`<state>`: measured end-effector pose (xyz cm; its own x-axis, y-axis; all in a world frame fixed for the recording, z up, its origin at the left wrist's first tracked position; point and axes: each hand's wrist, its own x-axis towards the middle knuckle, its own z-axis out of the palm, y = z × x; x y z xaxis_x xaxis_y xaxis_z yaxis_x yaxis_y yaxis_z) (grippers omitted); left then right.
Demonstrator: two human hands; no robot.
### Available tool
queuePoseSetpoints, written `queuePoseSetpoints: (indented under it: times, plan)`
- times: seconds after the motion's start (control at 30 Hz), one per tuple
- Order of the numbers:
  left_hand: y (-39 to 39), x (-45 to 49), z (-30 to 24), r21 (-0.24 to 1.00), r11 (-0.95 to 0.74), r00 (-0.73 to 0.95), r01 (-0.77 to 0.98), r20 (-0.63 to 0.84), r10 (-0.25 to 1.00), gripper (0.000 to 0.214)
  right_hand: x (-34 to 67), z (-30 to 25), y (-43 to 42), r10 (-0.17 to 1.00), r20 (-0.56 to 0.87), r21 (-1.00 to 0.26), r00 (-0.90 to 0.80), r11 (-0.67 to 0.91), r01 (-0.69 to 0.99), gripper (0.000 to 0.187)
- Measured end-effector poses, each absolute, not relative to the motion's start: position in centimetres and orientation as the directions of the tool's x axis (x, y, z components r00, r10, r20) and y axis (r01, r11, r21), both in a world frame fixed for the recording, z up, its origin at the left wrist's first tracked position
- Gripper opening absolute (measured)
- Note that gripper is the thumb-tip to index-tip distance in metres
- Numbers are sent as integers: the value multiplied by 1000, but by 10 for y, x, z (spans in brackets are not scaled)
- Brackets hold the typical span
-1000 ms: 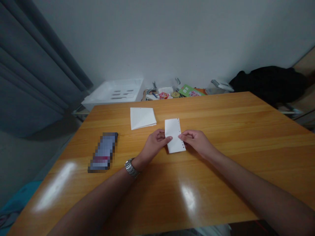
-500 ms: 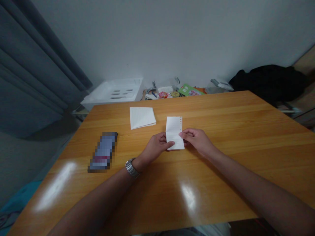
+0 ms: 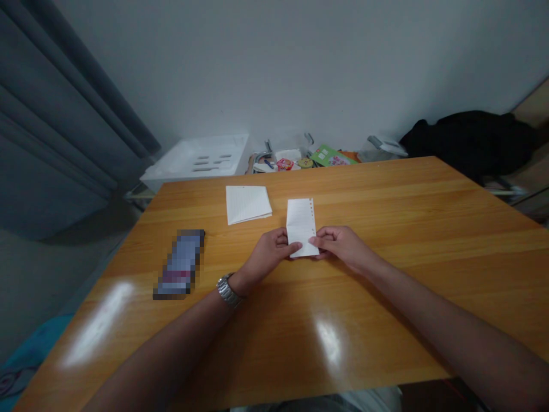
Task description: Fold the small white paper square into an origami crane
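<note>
A folded white paper strip (image 3: pixel 301 224) with punched holes along its right edge stands tilted up from the wooden table (image 3: pixel 386 286). My left hand (image 3: pixel 268 257), with a metal watch on the wrist, pinches its lower left edge. Opposite it, my right hand (image 3: pixel 341 246) pinches the lower right edge. Both hands are closed on the paper near its bottom. A second folded sheet of lined paper (image 3: pixel 247 203) lies flat on the table, behind and to the left of my hands.
A blurred dark flat object (image 3: pixel 180 264) lies on the table's left part. Behind the far edge are a white plastic tray (image 3: pixel 199 160), small colourful items (image 3: pixel 300 163) and a black garment (image 3: pixel 472 140). A grey curtain (image 3: pixel 55 126) hangs at left.
The paper strip has been raised from lying slanted on the table to nearly upright, and both hands have closed in toward its lower end.
</note>
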<state>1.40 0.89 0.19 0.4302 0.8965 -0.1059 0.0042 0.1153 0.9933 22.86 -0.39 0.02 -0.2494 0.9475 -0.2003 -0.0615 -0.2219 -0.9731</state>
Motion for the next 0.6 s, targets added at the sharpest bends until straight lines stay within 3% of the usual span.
queuePoseSetpoints:
  times: [0.6]
  plan:
    - [10, 13, 1, 990, 139, 414, 3, -128, 901, 35, 228, 0, -5, 956, -181, -979, -233, -197, -47, 36]
